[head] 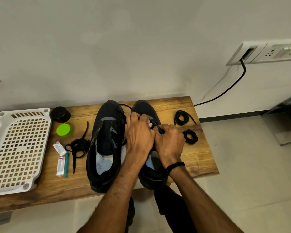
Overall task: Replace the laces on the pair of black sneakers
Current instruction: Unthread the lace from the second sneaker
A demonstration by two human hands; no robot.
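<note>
Two black sneakers stand side by side on the wooden bench, toes toward the wall. The left sneaker (106, 145) has no lace in its eyelets. Both hands work over the right sneaker (144, 109). My left hand (138, 133) curls over its tongue area, and my right hand (169, 142) pinches a black lace (155, 126) running between the two hands. A loop of that lace arcs past the toes. A loose black lace (78, 146) lies left of the sneakers. Two coiled black laces (182, 117) (190, 136) lie to the right.
A white perforated plastic tray (18, 148) stands at the bench's left end. Near it are a black round lid (60, 114), a green round cap (63, 130), two small packets (59, 148) and a teal stick (66, 164). A black cable (232, 86) runs from a wall socket.
</note>
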